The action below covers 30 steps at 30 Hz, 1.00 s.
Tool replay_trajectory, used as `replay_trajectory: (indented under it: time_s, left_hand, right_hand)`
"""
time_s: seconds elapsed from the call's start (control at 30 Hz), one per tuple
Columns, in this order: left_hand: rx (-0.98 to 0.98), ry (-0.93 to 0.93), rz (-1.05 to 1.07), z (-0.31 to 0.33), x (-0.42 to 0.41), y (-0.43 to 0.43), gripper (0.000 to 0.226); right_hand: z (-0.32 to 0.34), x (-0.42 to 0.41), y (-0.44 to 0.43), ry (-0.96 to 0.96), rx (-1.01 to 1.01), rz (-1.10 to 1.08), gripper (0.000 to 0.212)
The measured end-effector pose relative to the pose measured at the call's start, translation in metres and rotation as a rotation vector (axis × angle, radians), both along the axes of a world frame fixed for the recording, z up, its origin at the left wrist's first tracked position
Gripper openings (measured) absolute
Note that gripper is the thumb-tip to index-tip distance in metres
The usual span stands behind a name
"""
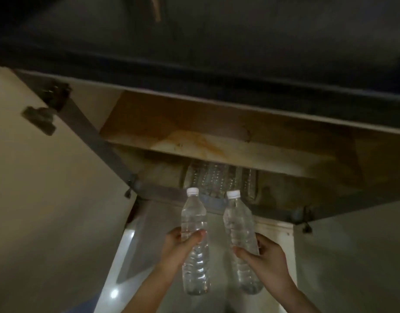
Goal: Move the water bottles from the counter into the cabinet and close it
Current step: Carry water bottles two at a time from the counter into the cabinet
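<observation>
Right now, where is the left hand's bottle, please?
Head view, lower centre: the left hand holds the left bottle, beside the right bottle, at the open cabinet's lower edge.

Two clear water bottles are held up near the camera, the left bottle (193,224) and the right bottle (239,224). Each has one white cap, which makes two: the left cap (192,191) and the right cap (233,194). Two hands show: the left hand (181,242) grips one bottle and the right hand (266,256) grips the other. Farther in stands a cluster of stored bottles (217,179), at least four by their ribbed sides; the dim light hides the exact count. There is one cabinet (273,119) with one shelf board (217,150). It has two open doors, the left door (48,199) and the right door (352,256). Three hinges show: an upper left hinge (40,116), a lower left hinge (131,186) and a right hinge (304,219).
</observation>
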<state>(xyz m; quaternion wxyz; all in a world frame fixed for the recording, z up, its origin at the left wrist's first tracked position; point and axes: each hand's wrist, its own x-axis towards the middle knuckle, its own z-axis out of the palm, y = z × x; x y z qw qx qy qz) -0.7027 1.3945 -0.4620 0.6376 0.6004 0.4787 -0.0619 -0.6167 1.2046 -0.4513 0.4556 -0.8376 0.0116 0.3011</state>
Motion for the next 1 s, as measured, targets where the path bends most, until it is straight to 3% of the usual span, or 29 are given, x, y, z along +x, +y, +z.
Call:
replay_trajectory:
  time_s: [0.23,0.47,0.73,1.0]
  left_hand:
    - [0.061,-0.150,-0.065,-0.155,0.058,0.031,0.017]
    - [0.102,-0.324,-0.077,-0.226,0.099,0.058,0.008]
    - [0.099,-0.476,-0.165,-0.237,0.123,0.031,0.044]
    - [0.054,-0.481,-0.237,-0.254,0.152,-0.015,0.018]
  right_hand:
    - [-0.162,0.059,0.014,-0.094,0.034,-0.079,0.020]
    - [-0.263,0.109,0.027,-0.238,0.106,-0.124,0.016]
    - [-0.271,0.130,-0.012,-0.356,0.224,-0.147,0.014]
    - [-0.282,0.162,-0.057,-0.443,0.088,-0.243,0.014]
